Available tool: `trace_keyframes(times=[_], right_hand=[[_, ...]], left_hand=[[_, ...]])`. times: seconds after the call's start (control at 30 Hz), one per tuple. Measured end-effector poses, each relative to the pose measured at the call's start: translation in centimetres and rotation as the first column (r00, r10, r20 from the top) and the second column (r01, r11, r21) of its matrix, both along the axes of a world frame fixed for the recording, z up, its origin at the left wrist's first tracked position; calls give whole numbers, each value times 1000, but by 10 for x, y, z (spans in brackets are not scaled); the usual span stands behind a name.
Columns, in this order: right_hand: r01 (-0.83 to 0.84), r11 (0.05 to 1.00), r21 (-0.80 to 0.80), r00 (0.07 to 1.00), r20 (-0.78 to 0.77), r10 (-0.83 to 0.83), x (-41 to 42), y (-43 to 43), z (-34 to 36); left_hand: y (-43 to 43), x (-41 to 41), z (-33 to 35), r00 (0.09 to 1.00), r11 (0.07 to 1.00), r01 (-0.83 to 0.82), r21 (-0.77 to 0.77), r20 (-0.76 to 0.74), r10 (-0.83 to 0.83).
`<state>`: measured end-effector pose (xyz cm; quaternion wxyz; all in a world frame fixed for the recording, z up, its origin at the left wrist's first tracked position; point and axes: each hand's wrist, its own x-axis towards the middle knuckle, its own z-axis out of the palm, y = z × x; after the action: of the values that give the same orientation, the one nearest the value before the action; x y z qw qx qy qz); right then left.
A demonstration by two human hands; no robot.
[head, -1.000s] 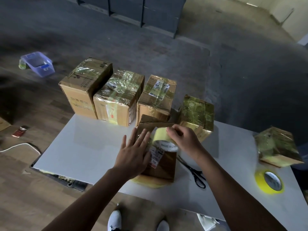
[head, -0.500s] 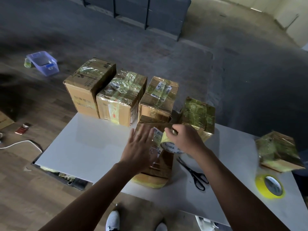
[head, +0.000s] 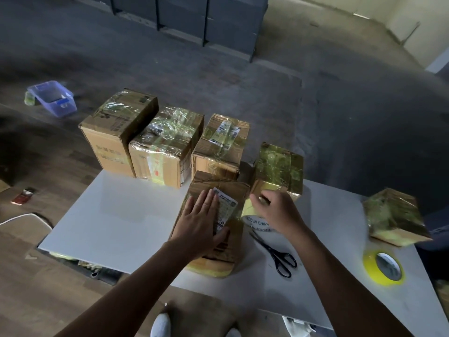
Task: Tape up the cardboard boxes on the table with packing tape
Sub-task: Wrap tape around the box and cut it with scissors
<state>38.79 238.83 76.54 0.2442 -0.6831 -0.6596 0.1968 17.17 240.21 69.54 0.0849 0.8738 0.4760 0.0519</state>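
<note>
A flat cardboard box (head: 228,249) with a white label lies on the white table (head: 116,215) in front of me. My left hand (head: 201,224) presses flat on its top, fingers spread. My right hand (head: 277,212) grips a roll of yellowish packing tape (head: 252,215) at the box's right edge, with a strip of tape stretched across the top. Several taped boxes stand along the far edge: a big one (head: 116,132), a plastic-wrapped one (head: 165,147), a smaller one (head: 221,144) and one more (head: 279,166).
Black scissors (head: 277,254) lie right of the box. A second yellow tape roll (head: 384,267) sits near the right edge, below another taped box (head: 393,215). A blue plastic bin (head: 52,97) is on the floor at the left. My shoes (head: 160,324) show under the table's near edge.
My right hand has drawn the tape roll from the box's top to its right side. My left hand has slid slightly forward, still flat on the box.
</note>
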Motion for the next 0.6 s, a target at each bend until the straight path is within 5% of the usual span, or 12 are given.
trace_keyframes(times=[0.17, 0.37, 0.6], right_hand=[[-14, 1000, -15, 998, 56, 14, 1, 6, -1], [-24, 997, -71, 982, -187, 11, 16, -3, -6], [21, 996, -88, 999, 52, -16, 35, -12, -35]], left_hand=[[-10, 26, -2, 994, 993, 112, -23, 18, -111], [-10, 25, -8, 995, 995, 98, -25, -5, -98], [-10, 27, -7, 994, 994, 101, -39, -48, -103]])
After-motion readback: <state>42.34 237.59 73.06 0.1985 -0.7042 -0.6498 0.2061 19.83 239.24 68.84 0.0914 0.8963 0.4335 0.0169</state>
